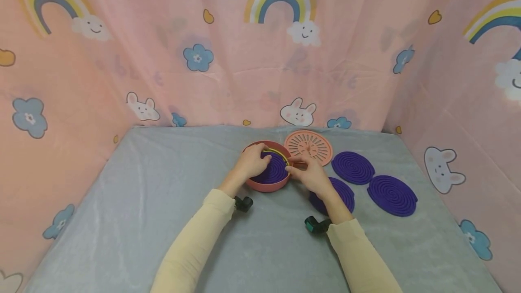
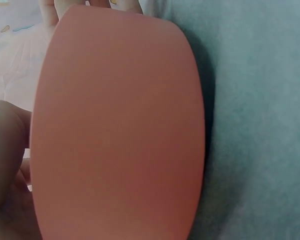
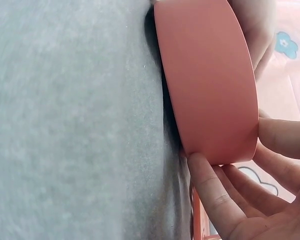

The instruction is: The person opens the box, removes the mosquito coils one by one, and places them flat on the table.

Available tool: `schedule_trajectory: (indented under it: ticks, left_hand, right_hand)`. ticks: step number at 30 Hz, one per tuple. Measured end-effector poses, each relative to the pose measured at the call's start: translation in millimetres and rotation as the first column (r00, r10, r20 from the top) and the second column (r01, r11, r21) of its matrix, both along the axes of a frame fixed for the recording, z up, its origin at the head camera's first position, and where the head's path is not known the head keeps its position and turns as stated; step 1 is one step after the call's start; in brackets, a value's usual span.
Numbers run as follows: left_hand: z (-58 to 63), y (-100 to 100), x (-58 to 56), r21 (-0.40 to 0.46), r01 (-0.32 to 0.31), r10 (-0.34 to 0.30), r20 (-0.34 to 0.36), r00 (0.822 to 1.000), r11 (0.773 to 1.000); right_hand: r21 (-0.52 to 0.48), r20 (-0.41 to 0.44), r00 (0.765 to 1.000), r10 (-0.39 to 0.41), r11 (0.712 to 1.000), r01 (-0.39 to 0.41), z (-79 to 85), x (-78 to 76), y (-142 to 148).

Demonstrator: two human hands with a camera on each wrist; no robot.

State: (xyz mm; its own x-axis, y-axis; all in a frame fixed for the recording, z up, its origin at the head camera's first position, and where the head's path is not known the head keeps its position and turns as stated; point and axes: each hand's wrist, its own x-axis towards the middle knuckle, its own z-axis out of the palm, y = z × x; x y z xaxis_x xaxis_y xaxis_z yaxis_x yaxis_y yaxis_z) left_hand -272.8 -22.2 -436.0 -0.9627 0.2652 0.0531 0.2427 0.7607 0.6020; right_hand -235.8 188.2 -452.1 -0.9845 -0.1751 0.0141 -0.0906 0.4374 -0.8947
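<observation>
A pink round tin (image 1: 266,187) stands near the middle of the table with a dark purple spiral coil (image 1: 270,168) inside. A thin yellow curved strip (image 1: 278,151) runs along the inner far right of the tin, above the coil. My left hand (image 1: 251,163) reaches over the tin's left rim, its fingertips by the strip's far end; I cannot tell whether they pinch it. My right hand (image 1: 311,175) holds the tin's right side, thumb at the rim and fingers along the outer wall (image 3: 207,80). The left wrist view is mostly filled by the tin's wall (image 2: 120,125).
A slotted pink lid (image 1: 321,148) lies behind the tin to the right. Three more purple coils (image 1: 353,167) lie flat on the grey cloth (image 1: 171,184) to the right, one partly under my right wrist. A patterned pink curtain (image 1: 228,89) closes off the back and sides.
</observation>
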Motion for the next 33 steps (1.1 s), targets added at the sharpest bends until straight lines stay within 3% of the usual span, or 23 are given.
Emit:
schedule_trajectory:
  ticks: [7,21,33]
  left_hand:
    - [-1.3,-1,0.2,0.026,0.002,-0.002,-0.014,1.0,1.0]
    - [-6.3,-8,-3.1,0.202,0.015,-0.008,-0.034,0.999,0.979]
    - [4.8,-13,0.5,0.283,0.004,-0.019,0.052,0.998,0.959]
  right_hand:
    - [-0.013,-0.001,1.0,0.003,1.0,-0.003,-1.2,-0.8,1]
    - [0.011,-0.003,1.0,-0.013,1.0,0.013,-2.5,2.6,1]
    - [-0.005,0.003,1.0,0.001,1.0,-0.001,-1.9,0.6,1]
